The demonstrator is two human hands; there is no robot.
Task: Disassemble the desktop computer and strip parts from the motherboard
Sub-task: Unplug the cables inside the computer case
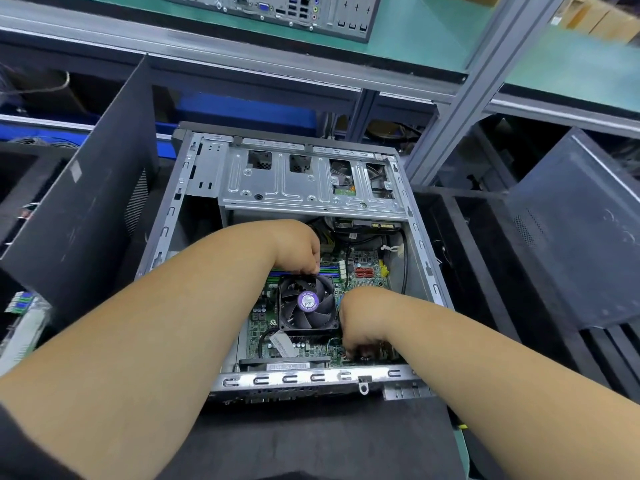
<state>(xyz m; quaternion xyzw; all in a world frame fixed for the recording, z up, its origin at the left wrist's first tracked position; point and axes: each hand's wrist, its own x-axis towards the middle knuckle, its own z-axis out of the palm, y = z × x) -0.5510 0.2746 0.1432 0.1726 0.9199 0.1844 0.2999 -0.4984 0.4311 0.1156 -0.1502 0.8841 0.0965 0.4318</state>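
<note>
Both my bare arms reach down into an open desktop computer case [408,216] lying on its side on a dark work surface [311,434], its interior facing up at me. My left hand [298,247] sits at the far edge of the black cooling fan [308,303], fingers curled downward so that the tips touch the board where the fan's rim meets the green and blue memory slots [329,268]; whether they pinch anything there I cannot tell. My right hand [360,323] is bent sharply at the wrist just to the right of the fan, fingers curled down onto the green motherboard [367,275] near the case's closest wall, and what, if anything, they grip is hidden beneath the hand. The fan, with its round purple label, lies between my two hands, the left beyond it and the right beside and nearer. Past my left hand, a silver drive cage [294,188] spans the far end of the case. A detached black side panel [79,220] stands tilted to the left of the case, and another dark panel [575,230] leans to the right. On the green shelf above, the rear port panel of a second computer [277,8] faces the camera.
</note>
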